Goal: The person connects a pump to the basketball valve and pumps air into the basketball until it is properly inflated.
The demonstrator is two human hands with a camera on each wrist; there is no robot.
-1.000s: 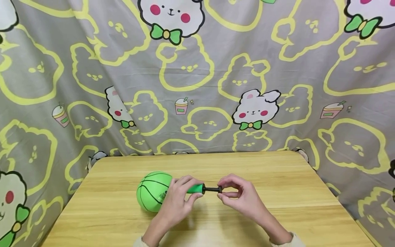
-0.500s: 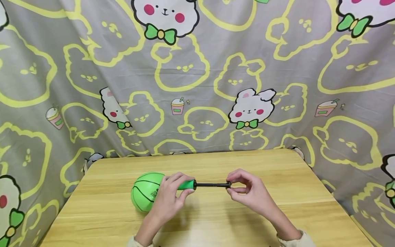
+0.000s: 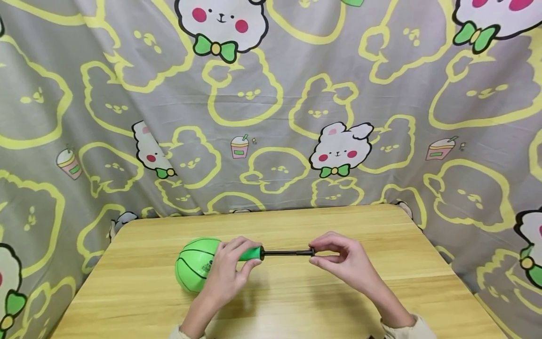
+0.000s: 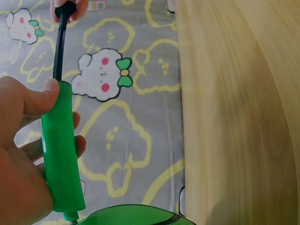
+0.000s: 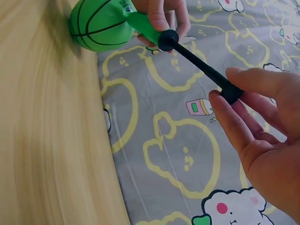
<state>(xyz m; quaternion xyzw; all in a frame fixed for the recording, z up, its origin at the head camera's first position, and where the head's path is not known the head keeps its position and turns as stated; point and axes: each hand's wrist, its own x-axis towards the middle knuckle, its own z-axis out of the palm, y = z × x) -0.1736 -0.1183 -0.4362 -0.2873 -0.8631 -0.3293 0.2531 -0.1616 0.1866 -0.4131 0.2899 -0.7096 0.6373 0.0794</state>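
A green hand pump (image 4: pixel 62 150) lies level above the table, its black rod (image 3: pixel 285 253) drawn far out to the right. My left hand (image 3: pixel 228 268) grips the green barrel, thumb near its collar. The black knob at the rod's end (image 5: pixel 230 93) is pinched between the thumb and fingers of my right hand (image 3: pixel 345 259). Left of the left hand is a green ball (image 3: pixel 195 264) with black basketball lines, partly hidden by that hand. In the left wrist view the pump's narrow tip meets the ball's edge at the bottom.
The wooden table (image 3: pixel 296 301) spreads under both hands. Behind it hangs a grey curtain (image 3: pixel 279 117) with cartoon rabbits and yellow outlines, which also runs along both sides.
The right hand has pulled the rod out of the barrel, mostly in the first half second. Hands, pump and ball sit a little further left in the head view, which has shifted.
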